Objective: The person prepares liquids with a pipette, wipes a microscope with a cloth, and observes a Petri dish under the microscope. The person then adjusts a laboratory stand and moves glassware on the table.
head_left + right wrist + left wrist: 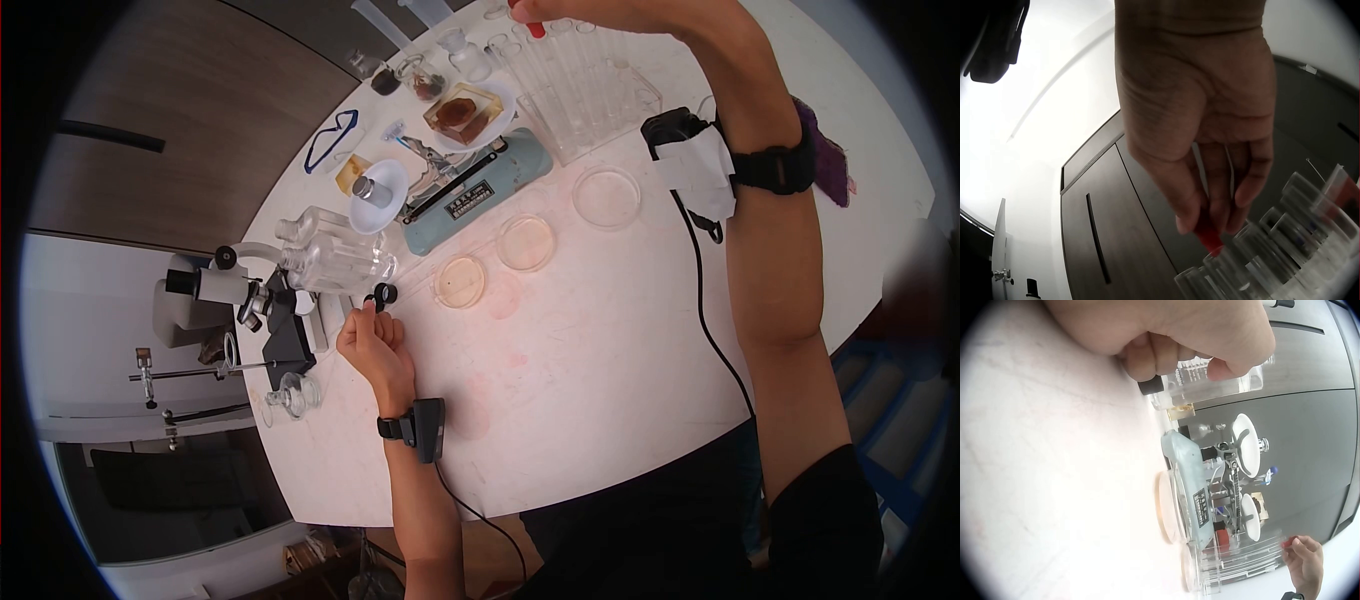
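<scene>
My right hand (600, 12) pinches a red stopper (537, 30) at the head view's top edge; in the right wrist view the fingertips of the right hand (1210, 131) surround the red stopper (1209, 239) at the mouth of a clear tube (1225, 269). The tube stands in a clear rack (640, 98) with several others. At the left of the table, my left hand (376, 350) has curled fingers and grips a small black cylinder (387, 293). The left wrist view shows the black cylinder (1151, 385) protruding below the left hand (1179, 331); its contact is partly hidden.
A blue-green balance (480, 195) with white pans stands mid-table. Before it lie several round clear dishes (526, 243). Clear bottles (340, 255) and a microscope (285, 335) occupy the left side. A cable (697, 290) hangs from the right wrist device.
</scene>
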Tool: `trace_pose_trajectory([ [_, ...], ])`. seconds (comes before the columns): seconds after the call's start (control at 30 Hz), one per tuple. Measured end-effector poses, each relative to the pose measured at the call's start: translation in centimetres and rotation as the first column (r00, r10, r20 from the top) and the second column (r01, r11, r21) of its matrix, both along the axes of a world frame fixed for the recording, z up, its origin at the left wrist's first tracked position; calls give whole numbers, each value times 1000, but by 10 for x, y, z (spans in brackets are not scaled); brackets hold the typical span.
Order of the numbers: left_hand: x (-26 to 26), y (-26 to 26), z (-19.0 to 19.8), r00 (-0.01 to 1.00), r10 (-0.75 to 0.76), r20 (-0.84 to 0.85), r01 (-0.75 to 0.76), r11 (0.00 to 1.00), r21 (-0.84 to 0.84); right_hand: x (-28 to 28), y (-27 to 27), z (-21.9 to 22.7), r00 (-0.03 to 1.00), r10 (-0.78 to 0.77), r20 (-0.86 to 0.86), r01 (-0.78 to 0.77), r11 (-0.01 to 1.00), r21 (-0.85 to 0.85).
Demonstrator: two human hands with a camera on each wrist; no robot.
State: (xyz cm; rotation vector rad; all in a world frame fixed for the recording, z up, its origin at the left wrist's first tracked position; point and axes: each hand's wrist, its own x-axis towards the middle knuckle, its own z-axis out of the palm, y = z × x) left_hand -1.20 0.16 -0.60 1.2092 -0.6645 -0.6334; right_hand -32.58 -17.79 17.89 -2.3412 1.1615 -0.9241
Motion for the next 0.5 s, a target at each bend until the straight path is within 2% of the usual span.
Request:
trace_pose_trajectory([
  [0.5,0,0,-1,1000,-10,2,10,1000,-11,0,1,1,1000,-4,-10,4,1000,-27],
])
